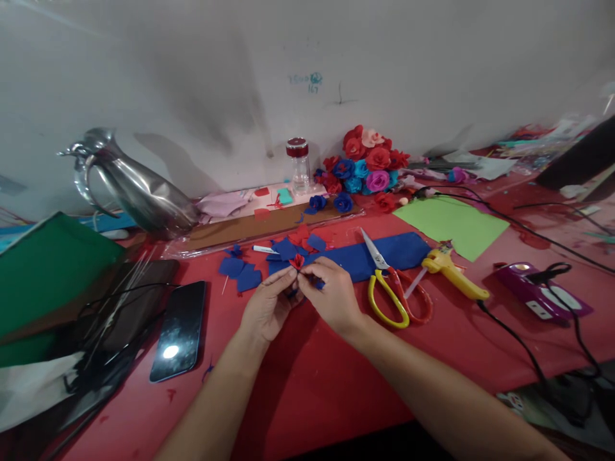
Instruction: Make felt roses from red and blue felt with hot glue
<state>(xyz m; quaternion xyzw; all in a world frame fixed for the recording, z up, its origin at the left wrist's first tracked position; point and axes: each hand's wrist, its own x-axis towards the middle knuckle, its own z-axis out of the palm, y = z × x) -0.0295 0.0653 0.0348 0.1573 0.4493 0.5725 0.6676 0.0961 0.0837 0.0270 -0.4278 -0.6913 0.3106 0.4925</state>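
Observation:
My left hand and my right hand meet over the red table, fingertips pinched together around a small paper flower with a red centre. Bits of blue show below and beside my fingers, partly hidden by them. Cut blue paper pieces lie just beyond and left of my hands, with a white marker among them. A folded strip of blue paper stretches out to the right. Scissors with one yellow and one red handle rest open across that strip, near my right hand.
To the right are a yellow glue gun, a purple power socket with black cords, and green paper. A phone lies left. Behind stand a metal jug, a glass jar and finished paper flowers.

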